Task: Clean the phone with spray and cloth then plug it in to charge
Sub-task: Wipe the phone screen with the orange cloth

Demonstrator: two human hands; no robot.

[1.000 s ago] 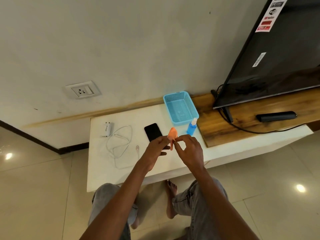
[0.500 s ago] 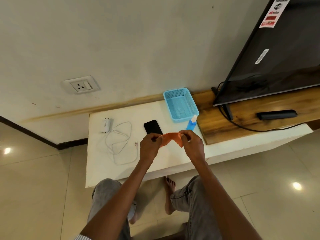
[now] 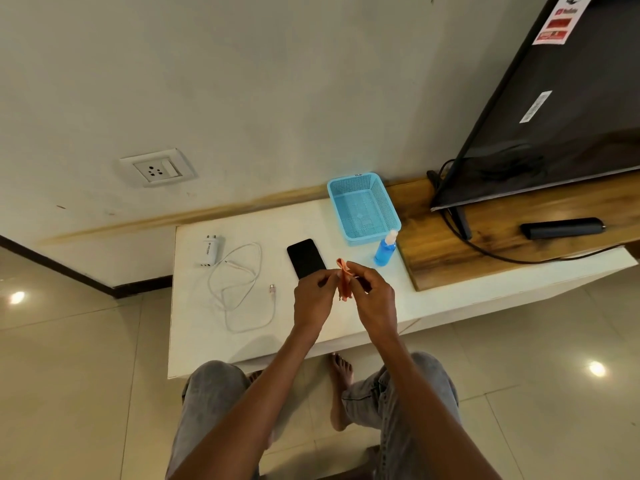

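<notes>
While both the left hand (image 3: 313, 299) and right hand (image 3: 375, 297) pinch the bunched orange cloth (image 3: 344, 282) above the table (image 3: 194, 327), the phone (image 3: 306, 258) lies untouched beside it; readying the cloth seems the step; next likely needs the spray bottle (image 3: 385, 249).

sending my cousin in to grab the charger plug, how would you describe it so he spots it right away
Start at the white table under the wall socket and look at its far left corner. There a small white charger lies beside the looped white cable. It is the only boxy white block there; the phone to its right is flat and black.
</notes>
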